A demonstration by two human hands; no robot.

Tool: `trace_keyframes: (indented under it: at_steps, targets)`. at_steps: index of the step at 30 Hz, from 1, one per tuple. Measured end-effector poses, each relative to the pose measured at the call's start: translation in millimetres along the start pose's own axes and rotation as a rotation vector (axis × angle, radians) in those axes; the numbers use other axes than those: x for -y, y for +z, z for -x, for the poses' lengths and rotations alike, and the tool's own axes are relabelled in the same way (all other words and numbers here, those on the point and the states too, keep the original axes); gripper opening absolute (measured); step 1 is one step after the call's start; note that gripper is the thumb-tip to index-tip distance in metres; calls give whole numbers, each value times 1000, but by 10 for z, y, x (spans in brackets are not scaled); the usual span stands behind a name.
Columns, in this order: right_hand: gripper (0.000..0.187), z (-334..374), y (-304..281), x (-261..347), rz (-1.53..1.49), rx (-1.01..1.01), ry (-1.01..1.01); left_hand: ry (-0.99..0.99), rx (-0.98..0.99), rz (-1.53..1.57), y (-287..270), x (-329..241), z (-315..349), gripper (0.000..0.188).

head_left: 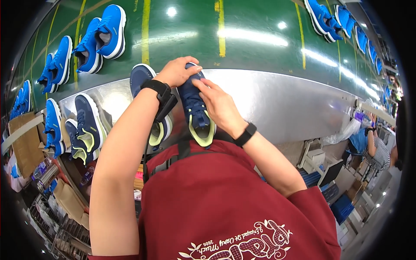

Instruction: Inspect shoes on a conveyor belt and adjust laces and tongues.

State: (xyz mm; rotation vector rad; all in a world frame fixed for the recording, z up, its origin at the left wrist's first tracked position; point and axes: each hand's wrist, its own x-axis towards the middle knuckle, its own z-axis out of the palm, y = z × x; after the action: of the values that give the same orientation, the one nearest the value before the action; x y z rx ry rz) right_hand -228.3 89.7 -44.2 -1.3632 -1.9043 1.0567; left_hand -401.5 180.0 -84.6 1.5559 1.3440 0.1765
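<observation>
Conveyor belt (182, 26), glossy green with yellow stripes, runs along the far side of a smooth silver metal table (268, 104). Bright blue sports shoes (113, 26) with white soles sit on the belt, beyond the table's left and right ends. A navy-and-lime pair of shoes (89, 117) rests at the table's left end. Left of the table's middle lies the dark navy fabric shoe with lime-green lining (195, 102), toe at the table's far edge, heel toward its near edge; a matching navy shoe (139, 78) is just beside it, partly hidden by the forearm.

Over the table's far edge, the bare-handed left grip (177, 73) is curled around the toe, thumb across the top. The right grip (223, 106) is half-closed, fingertips on the forefoot; whether it bears any hold, I cannot tell. The step in hand seems to be pressing or checking the toe; the next move probably calls for steady left support and light right fingertips.
</observation>
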Motion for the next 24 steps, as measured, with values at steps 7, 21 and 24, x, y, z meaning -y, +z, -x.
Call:
trace_keyframes:
  at_steps: [7, 21, 24]
  targets:
    - [41, -299, -240, 87, -146, 234, 364, 39, 24, 24, -49, 3, 27, 41]
    - [49, -696, -465, -25, -346, 177, 518, 79, 14, 16, 17, 24, 55, 34]
    - [36, -602, -507, -29, -150, 128, 429, 79, -7, 35, 11, 0, 75, 34]
